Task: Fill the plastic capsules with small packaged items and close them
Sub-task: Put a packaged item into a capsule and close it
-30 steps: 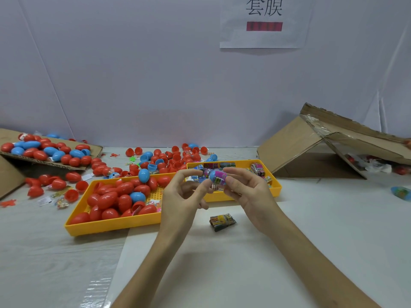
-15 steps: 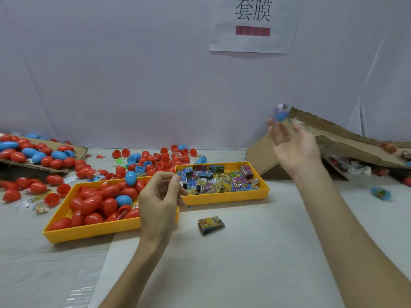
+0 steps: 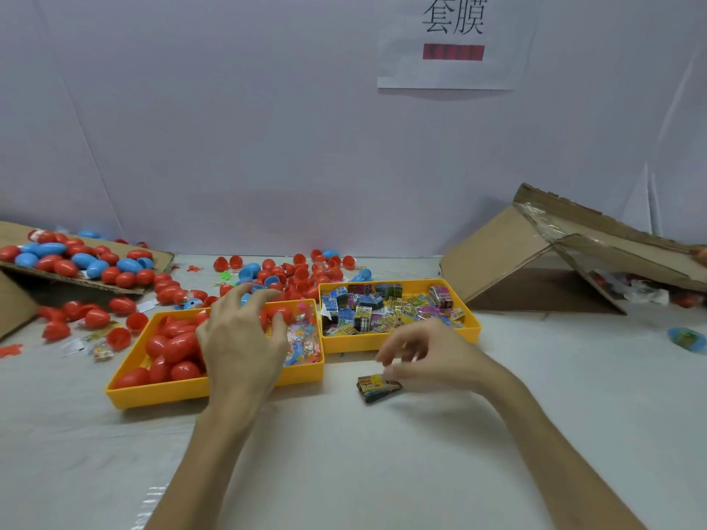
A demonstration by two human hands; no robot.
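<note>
Red plastic dominates. The left yellow tray [image 3: 160,395], toward the worktop's [image 3: 344,472] front-left, holds a heap of red capsules [image 3: 180,346], a dozen or so as far as I can count. One clear bag of tiny toys [image 3: 304,338] sits at its right end. Touching it, the right yellow tray [image 3: 344,344] is piled with small packets [image 3: 382,311], too jumbled to count. One loose packet [image 3: 377,389] lies on the worktop just in front of that tray. The left hand [image 3: 241,338] hangs over the red capsules with fingers spread and bent; whether it has closed round one I cannot tell. The right hand [image 3: 428,357] is curled narrow, fingertips [image 3: 386,371] at the loose packet's far edge, and I cannot tell a pinch from a mere touch. I judge this the opening of one cycle: shell and filling being fetched, nothing joined. Finished work looks slim. One blue capsule [image 3: 686,338] with colour inside lies closed by the right edge, and one tipped cardboard box [image 3: 505,262] at the back right half hides a few things. Plenty is left: red and blue halves [image 3: 302,269] lie scattered along the back edge. Closed shells [image 3: 65,267] lie on a cardboard flap [image 3: 162,260] at the back left; whether they are filled I cannot say.
</note>
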